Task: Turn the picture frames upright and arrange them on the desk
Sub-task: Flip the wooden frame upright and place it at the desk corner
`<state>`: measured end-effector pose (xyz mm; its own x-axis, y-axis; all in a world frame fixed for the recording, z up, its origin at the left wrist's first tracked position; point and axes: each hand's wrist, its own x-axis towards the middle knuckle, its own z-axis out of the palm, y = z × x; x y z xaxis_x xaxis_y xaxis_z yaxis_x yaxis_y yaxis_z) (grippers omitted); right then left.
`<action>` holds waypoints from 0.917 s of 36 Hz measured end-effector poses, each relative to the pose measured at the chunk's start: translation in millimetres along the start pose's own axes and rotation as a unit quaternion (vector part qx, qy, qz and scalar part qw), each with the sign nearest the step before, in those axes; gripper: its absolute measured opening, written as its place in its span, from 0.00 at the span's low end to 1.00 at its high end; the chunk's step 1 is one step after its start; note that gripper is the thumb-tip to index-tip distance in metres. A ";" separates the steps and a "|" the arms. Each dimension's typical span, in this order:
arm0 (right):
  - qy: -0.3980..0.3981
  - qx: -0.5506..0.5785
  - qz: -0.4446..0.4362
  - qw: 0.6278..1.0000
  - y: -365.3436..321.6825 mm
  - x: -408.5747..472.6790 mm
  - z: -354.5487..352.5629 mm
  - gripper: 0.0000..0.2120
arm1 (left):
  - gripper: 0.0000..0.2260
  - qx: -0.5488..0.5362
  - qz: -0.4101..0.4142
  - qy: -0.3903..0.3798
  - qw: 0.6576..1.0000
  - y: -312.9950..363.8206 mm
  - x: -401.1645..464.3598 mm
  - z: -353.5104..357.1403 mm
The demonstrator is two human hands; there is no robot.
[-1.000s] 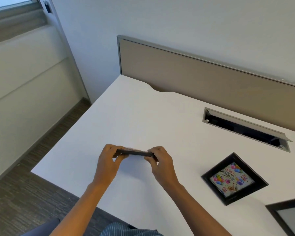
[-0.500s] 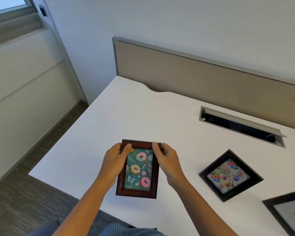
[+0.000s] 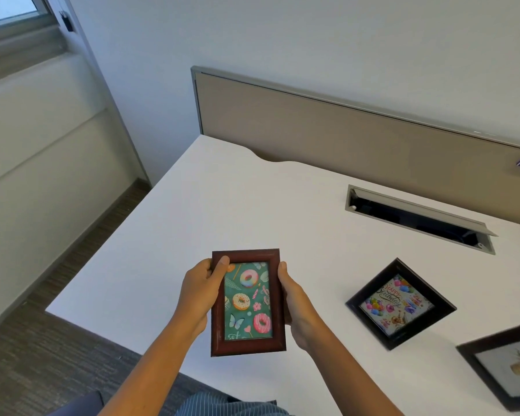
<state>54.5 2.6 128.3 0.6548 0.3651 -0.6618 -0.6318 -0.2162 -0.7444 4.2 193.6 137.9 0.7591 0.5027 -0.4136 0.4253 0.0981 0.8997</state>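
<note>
A brown wooden frame (image 3: 248, 303) with a green donut picture is lifted above the white desk (image 3: 168, 250), its picture facing me. My left hand (image 3: 200, 291) grips its left edge and my right hand (image 3: 296, 307) grips its right edge. To the right, a black frame (image 3: 400, 303) with a birthday balloon picture lies flat on the desk, turned diamond-wise. Another black frame (image 3: 505, 364) with a pale picture lies flat at the right edge, partly cut off.
An open metal cable slot (image 3: 418, 217) is set into the desk behind the frames. A beige divider panel (image 3: 342, 130) runs along the desk's back edge. The desk's left edge drops to grey carpet (image 3: 42, 355); a window wall stands at the left.
The brown frame, held edge-on a second ago, has been tipped so its picture faces me and raised closer to the camera. Both hands have slid to its side edges.
</note>
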 end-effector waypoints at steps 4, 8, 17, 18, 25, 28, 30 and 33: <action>0.006 0.017 0.012 1.000 4.0 3.4 -4.4 0.38 | 0.14 0.005 -0.001 -0.004 1.000 0.8 -1.4 0.2; 0.021 0.031 0.025 0.999 6.7 5.0 -5.9 0.40 | 0.14 0.009 0.002 -0.009 1.000 1.3 -1.8 0.3; 0.049 0.045 0.037 0.997 6.0 0.4 -4.4 0.41 | 0.14 0.003 0.004 -0.032 0.999 -2.6 0.4 1.1; 0.049 0.044 0.039 0.997 5.6 -0.1 -4.8 0.41 | 0.13 0.000 0.006 -0.033 0.999 -3.0 0.9 1.4; 0.046 0.044 0.035 0.997 1.2 -0.5 -7.5 0.42 | 0.12 -0.006 0.013 -0.045 0.999 -2.9 4.4 4.9; 0.037 0.050 0.032 0.998 -3.5 1.8 -8.7 0.41 | 0.11 -0.006 0.016 -0.044 0.999 -2.1 7.6 7.0; 0.034 0.057 0.031 0.997 -7.4 5.1 -9.4 0.41 | 0.11 -0.009 0.015 -0.044 0.999 -1.1 10.6 8.1; 0.030 0.063 0.035 0.997 -13.7 13.4 -9.7 0.41 | 0.12 -0.019 0.013 -0.044 0.999 0.1 15.2 9.5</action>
<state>76.0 1.6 128.8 0.6277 0.2981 -0.7191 -0.7220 -0.1226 -0.6810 20.5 193.1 130.3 0.8110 0.4283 -0.3985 0.3869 0.1183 0.9145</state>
